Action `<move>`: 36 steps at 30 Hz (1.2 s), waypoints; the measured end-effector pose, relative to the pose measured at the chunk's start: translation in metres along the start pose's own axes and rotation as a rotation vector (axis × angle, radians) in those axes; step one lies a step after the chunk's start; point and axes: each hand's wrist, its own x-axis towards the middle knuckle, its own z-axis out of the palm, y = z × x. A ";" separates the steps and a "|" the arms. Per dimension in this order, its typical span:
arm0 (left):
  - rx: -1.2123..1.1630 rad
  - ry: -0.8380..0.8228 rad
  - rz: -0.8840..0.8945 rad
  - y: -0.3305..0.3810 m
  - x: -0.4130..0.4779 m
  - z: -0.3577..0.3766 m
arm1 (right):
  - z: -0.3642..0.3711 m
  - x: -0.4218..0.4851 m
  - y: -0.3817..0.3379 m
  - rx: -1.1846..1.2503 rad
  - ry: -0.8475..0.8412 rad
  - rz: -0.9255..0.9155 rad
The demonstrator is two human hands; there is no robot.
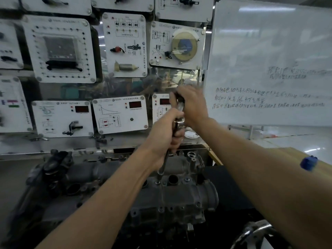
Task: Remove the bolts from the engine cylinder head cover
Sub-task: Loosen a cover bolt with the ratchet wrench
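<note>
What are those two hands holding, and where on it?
A socket wrench: the right hand grips its upper handle, the left hand its shaft lower down.

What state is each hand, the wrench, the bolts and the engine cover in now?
cylinder head cover: in place, not lifted.
bolt: still in the cover.
wrench: held steeply, tip down at that bolt; whether it is seated on the bolt is unclear.
left hand: grips the lower part of the wrench.
right hand: grips the wrench handle, above the left hand.
</note>
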 end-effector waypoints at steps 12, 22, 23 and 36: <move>-0.038 0.071 0.024 0.004 -0.002 -0.025 | -0.069 -0.005 -0.013 -0.427 -0.403 0.072; -0.125 0.127 -0.075 0.011 0.014 -0.017 | -0.093 -0.037 -0.013 -0.514 -0.371 0.031; -0.099 0.210 -0.056 0.010 0.017 -0.014 | -0.097 -0.043 -0.018 -0.495 -0.349 0.029; -0.161 0.011 0.141 0.014 0.013 0.023 | -0.091 -0.026 0.020 -0.206 0.166 0.067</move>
